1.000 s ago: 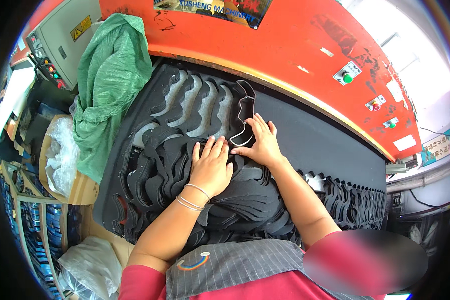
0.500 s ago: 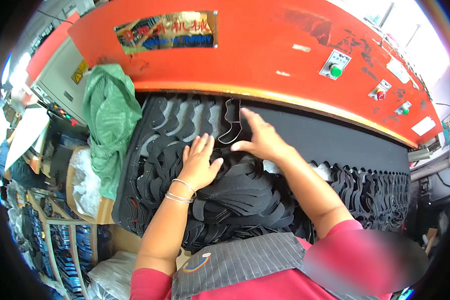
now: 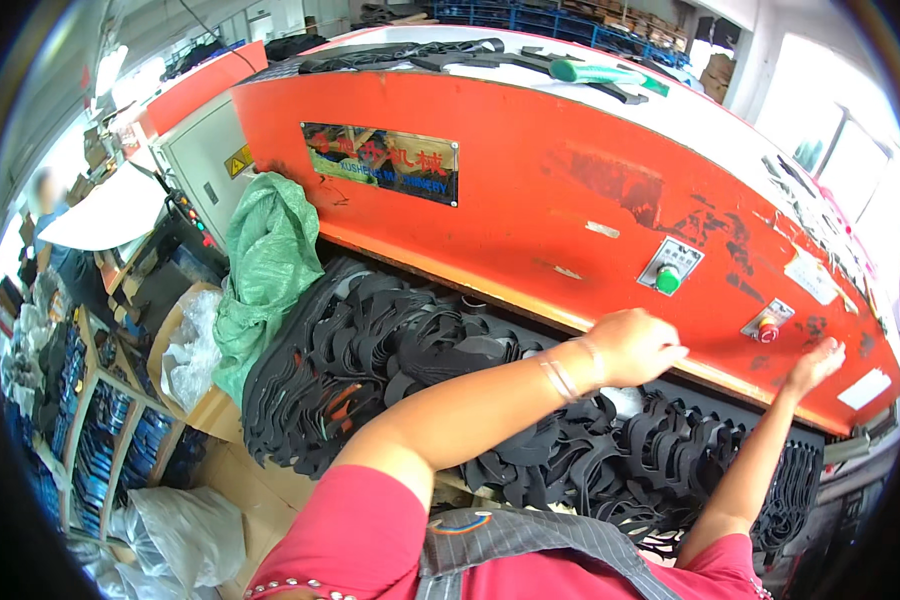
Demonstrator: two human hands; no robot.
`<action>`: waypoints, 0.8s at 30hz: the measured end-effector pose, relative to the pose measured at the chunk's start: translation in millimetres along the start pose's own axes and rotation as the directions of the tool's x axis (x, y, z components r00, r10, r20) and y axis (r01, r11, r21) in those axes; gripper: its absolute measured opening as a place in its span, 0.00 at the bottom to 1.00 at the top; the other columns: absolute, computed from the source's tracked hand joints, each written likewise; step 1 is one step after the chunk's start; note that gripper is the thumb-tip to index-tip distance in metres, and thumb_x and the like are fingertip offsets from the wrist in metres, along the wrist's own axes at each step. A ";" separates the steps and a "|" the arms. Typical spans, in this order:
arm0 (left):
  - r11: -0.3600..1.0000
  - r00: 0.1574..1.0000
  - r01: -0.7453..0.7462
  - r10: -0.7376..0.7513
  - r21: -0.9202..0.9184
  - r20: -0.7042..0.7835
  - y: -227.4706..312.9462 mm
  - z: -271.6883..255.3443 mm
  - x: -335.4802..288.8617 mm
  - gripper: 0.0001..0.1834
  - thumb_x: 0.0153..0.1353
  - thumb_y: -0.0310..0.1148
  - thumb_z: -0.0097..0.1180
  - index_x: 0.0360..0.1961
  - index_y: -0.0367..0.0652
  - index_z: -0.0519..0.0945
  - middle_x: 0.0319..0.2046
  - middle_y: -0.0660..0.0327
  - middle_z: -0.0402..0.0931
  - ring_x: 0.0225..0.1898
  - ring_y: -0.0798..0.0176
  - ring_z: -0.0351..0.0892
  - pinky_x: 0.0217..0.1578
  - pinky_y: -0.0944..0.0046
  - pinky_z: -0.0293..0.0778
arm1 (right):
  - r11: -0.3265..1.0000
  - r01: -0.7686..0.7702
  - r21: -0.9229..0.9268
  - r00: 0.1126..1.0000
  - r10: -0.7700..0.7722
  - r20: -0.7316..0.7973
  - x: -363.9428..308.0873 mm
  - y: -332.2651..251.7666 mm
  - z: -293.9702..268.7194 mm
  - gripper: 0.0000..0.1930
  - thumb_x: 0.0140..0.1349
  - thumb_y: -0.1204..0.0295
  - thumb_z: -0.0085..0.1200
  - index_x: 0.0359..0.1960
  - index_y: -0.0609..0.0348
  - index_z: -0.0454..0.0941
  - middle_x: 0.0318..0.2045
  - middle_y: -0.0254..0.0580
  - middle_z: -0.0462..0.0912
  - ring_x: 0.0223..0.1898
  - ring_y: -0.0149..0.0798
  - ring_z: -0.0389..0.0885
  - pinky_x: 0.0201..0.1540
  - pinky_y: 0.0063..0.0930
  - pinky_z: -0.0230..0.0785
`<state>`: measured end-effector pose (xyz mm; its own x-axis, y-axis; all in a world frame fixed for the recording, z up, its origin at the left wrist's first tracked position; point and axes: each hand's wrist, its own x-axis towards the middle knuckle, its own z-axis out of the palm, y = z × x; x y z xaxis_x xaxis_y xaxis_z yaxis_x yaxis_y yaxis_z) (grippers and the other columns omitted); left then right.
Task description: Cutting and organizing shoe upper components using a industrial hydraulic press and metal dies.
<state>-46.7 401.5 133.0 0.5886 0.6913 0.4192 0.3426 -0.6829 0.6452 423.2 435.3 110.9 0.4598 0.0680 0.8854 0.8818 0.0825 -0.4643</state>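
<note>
My left hand [image 3: 634, 347] is raised in front of the red press [image 3: 530, 190], fingers curled in with nothing seen in them. It is below the upper green button [image 3: 667, 280] and left of the red button [image 3: 768, 332]. Further right, my right hand [image 3: 815, 369] reaches up to the front of the press, fingers stretched out. It covers the spot where the lower green button sits, so contact cannot be made out. Heaped black curved cut pieces [image 3: 410, 345] lie under and in front of the press, below my left forearm.
A green woven sack [image 3: 270, 245] hangs at the press's left end. Beside it stands a cardboard box [image 3: 210, 415] with clear plastic. A rack [image 3: 110, 440] holds blue-black items at the left, near plastic bags [image 3: 190, 535]. Another person [image 3: 70, 260] is in the far left background.
Both hands have left the black pieces and moved right and up to the press front. My left fingers have curled in. The view has shifted; the metal cutting die no longer shows.
</note>
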 end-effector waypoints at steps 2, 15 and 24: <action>0.961 0.992 -0.114 0.125 0.252 -0.028 1.2 1.2 34.0 0.16 0.61 0.42 0.49 0.27 0.44 0.83 0.28 0.51 0.81 0.30 0.44 0.82 0.35 0.50 0.78 | 0.993 0.000 -0.117 0.999 -0.005 -0.043 16.3 18.0 16.1 0.39 0.69 0.43 0.34 0.65 0.71 0.56 0.66 0.64 0.57 0.67 0.57 0.55 0.68 0.48 0.47; 0.898 0.891 0.421 -0.381 -0.132 0.247 7.8 -37.3 -120.4 0.25 0.64 0.44 0.52 0.12 0.42 0.76 0.11 0.55 0.73 0.14 0.53 0.73 0.21 0.58 0.69 | 0.922 -0.251 0.294 0.932 0.148 0.331 -51.2 -41.7 -59.9 0.27 0.73 0.60 0.40 0.66 0.66 0.59 0.66 0.51 0.61 0.68 0.43 0.56 0.69 0.36 0.45; 0.810 0.901 0.435 -0.392 0.393 -0.189 1.6 32.3 -245.6 0.20 0.59 0.46 0.57 0.38 0.38 0.79 0.40 0.52 0.76 0.47 0.49 0.73 0.51 0.57 0.70 | 0.900 -0.192 0.390 0.445 -0.275 0.852 -126.2 -217.6 -74.0 0.10 0.61 0.68 0.56 0.36 0.63 0.80 0.31 0.45 0.81 0.36 0.42 0.81 0.41 0.34 0.72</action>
<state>-167.1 223.0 10.5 0.2575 0.9345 0.2456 0.8215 -0.3455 0.4535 181.0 335.2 101.8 -0.1267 0.8550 0.5029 0.6650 0.4494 -0.5965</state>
